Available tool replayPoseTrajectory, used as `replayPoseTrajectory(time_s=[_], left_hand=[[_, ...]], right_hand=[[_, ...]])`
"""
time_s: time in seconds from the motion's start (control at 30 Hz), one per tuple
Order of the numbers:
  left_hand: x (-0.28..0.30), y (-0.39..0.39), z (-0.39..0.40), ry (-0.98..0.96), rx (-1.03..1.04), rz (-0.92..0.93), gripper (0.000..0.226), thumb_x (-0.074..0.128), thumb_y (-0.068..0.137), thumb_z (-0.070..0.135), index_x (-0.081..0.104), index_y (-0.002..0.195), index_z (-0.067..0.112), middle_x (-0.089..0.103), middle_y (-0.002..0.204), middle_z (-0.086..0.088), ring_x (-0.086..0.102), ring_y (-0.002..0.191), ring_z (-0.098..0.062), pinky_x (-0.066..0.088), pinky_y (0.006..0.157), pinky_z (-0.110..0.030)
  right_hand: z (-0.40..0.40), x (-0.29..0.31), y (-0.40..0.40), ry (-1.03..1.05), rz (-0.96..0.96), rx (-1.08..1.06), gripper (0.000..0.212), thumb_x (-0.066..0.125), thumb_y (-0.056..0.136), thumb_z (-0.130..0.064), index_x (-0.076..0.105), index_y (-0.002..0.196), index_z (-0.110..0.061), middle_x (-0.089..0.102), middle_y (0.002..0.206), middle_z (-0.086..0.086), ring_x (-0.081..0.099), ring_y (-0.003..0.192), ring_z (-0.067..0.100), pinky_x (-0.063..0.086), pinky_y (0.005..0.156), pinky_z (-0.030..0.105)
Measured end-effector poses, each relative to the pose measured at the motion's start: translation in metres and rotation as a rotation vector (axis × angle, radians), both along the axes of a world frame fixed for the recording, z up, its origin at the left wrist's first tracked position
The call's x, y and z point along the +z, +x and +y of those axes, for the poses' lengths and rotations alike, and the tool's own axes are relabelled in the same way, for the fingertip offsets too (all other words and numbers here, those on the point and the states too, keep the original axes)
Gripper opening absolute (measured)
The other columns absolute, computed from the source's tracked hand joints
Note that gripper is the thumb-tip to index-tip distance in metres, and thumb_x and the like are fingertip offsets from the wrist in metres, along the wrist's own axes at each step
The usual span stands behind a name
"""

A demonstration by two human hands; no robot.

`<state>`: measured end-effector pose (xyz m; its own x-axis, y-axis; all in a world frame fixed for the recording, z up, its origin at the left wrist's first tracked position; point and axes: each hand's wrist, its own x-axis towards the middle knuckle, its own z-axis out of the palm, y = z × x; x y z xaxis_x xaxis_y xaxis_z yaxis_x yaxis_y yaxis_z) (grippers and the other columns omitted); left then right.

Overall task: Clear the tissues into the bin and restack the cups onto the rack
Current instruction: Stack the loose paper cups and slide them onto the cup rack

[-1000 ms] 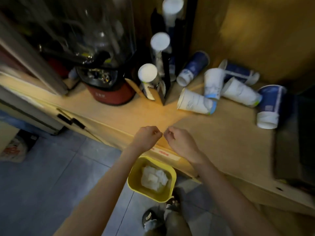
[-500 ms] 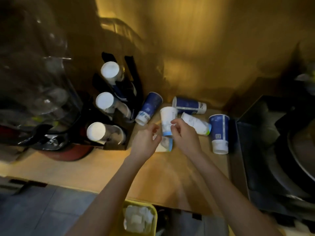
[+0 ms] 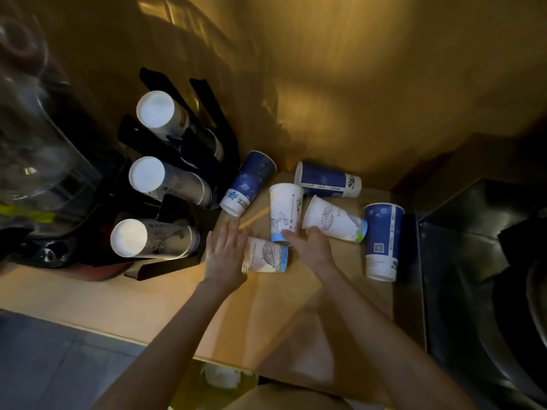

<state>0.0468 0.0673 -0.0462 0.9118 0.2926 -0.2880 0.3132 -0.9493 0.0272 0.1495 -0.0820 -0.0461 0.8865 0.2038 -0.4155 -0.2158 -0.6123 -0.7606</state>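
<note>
Six loose cups are lying scattered on the wooden counter (image 3: 154, 303) at the centre of the frame, and we are now reaching into them, where a second ago our hands were hovering closed above the bin with nothing on the counter left to wipe up. The tissues (image 3: 222, 376) are showing white at the bottom edge, down in the yellow bin, so we are judging that half finished and turning to the cups. Our left hand (image 3: 226, 258) is spread wide and flat against the rim end of the tipped white cup (image 3: 268, 257); our right hand (image 3: 310, 247) is closing its fingers on the base of the upright-looking white cup (image 3: 285, 211), though whether it is gripping yet we cannot tell. The black rack (image 3: 177, 263) at left is already carrying three stacks, well apart from the blue cup (image 3: 383, 241) at right
</note>
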Motion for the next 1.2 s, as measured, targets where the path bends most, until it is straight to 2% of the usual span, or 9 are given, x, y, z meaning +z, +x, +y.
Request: replayPoseTrajectory(time_s=[0.17,0.37,0.53,0.7,0.83,0.9,0.97,1.1,1.2], left_hand=[[-0.005,-0.006,0.002,0.014,-0.045,0.012,0.078,0.053,0.081,0.004,0.008,0.143,0.016,0.008,0.156,-0.009,-0.002,0.145,-0.028,0.011,0.118,-0.046],[-0.007,-0.015,0.004,-0.028,-0.068,0.02,0.08,0.055,0.08,0.001,0.008,0.143,0.018,0.015,0.154,-0.008,0.005,0.143,-0.028,0.027,0.113,-0.042],[-0.007,-0.014,0.008,-0.064,-0.05,0.001,0.082,0.057,0.078,0.003,0.011,0.143,0.021,0.018,0.153,-0.005,0.007,0.143,-0.026,0.032,0.111,-0.043],[-0.006,-0.014,0.012,-0.096,-0.047,-0.002,0.082,0.057,0.077,0.002,0.013,0.143,0.025,0.021,0.152,-0.003,0.009,0.142,-0.024,0.035,0.11,-0.041],[-0.004,-0.014,0.014,-0.059,-0.072,0.008,0.081,0.061,0.076,0.007,0.016,0.141,0.026,0.026,0.148,-0.004,0.016,0.139,-0.023,0.039,0.104,-0.037],[-0.001,-0.014,0.013,-0.031,-0.085,0.043,0.082,0.064,0.075,0.012,0.016,0.141,0.025,0.028,0.146,-0.005,0.019,0.138,-0.025,0.038,0.103,-0.038],[0.001,-0.014,0.013,-0.016,-0.088,0.076,0.085,0.067,0.074,0.016,0.015,0.141,0.025,0.027,0.146,-0.007,0.019,0.137,-0.025,0.037,0.105,-0.038],[0.006,-0.018,0.015,-0.003,-0.068,0.117,0.09,0.07,0.072,0.023,0.014,0.142,0.025,0.029,0.143,-0.007,0.022,0.136,-0.026,0.034,0.107,-0.038],[0.015,-0.021,0.02,-0.007,-0.047,0.109,0.095,0.072,0.07,0.03,0.012,0.143,0.025,0.031,0.142,-0.006,0.024,0.135,-0.026,0.028,0.11,-0.039]], right_hand=[[0.012,-0.008,0.002,0.033,0.123,-0.077,0.058,0.071,0.076,-0.036,0.051,0.114,0.003,0.062,0.118,0.018,0.06,0.094,0.024,0.046,0.07,0.03],[0.019,-0.014,-0.002,0.116,0.133,-0.089,0.046,0.074,0.073,-0.02,0.056,0.111,0.0,0.065,0.11,0.017,0.058,0.079,0.015,0.039,0.046,0.011],[0.021,0.001,-0.008,0.363,0.25,-0.205,0.029,0.077,0.07,-0.016,0.066,0.095,-0.006,0.071,0.091,0.011,0.068,0.077,0.02,0.056,0.07,0.033],[0.006,0.02,-0.005,0.682,0.272,-0.18,0.048,0.07,0.074,-0.001,0.051,0.117,-0.011,0.069,0.103,0.004,0.069,0.089,0.014,0.056,0.07,0.02],[-0.008,0.015,-0.004,0.557,0.145,-0.063,0.063,0.067,0.069,0.013,0.042,0.122,-0.011,0.061,0.107,0.002,0.061,0.094,0.007,0.055,0.074,0.019],[-0.015,0.005,-0.007,0.468,0.114,-0.039,0.067,0.07,0.066,0.014,0.041,0.122,-0.009,0.058,0.112,0.005,0.059,0.099,0.012,0.051,0.084,0.026],[-0.023,-0.008,-0.011,0.333,0.024,-0.051,0.067,0.076,0.061,0.009,0.046,0.12,-0.005,0.058,0.113,0.007,0.056,0.105,0.019,0.046,0.088,0.033],[-0.034,-0.032,-0.021,0.083,-0.133,-0.023,0.05,0.082,0.06,-0.006,0.062,0.106,-0.001,0.067,0.104,0.017,0.061,0.099,0.029,0.039,0.078,0.025],[-0.035,-0.041,-0.026,-0.012,-0.152,-0.016,0.058,0.081,0.059,-0.01,0.059,0.111,-0.002,0.064,0.11,0.019,0.059,0.105,0.033,0.044,0.081,0.03]])
